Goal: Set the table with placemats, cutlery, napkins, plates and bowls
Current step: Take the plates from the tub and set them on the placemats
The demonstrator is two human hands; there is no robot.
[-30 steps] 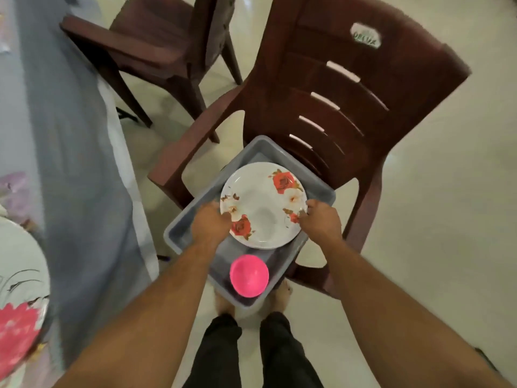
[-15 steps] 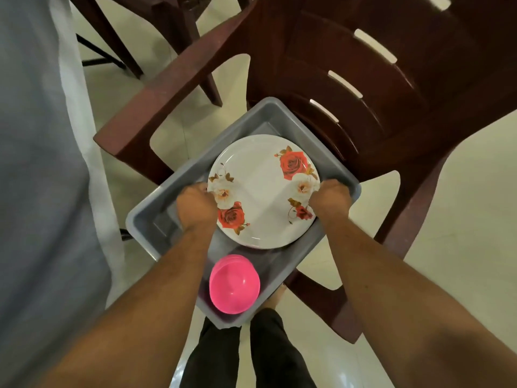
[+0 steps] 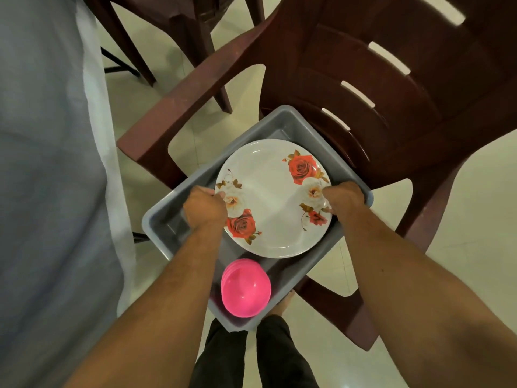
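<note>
The left hand (image 3: 205, 210) and right hand (image 3: 342, 201) stayed clamped on the rose-patterned plate (image 3: 272, 198) at 9 and 3 o'clock. The view had closed in on the grey tub (image 3: 282, 120); lift-out judged imminent.

White plate (image 3: 272, 197) with red and cream rose prints, round, face up, lies inside the grey tub (image 3: 288, 119). Pink bowls (image 3: 245, 292), nested and open side up, sit in the tub just beside the plate.
</note>
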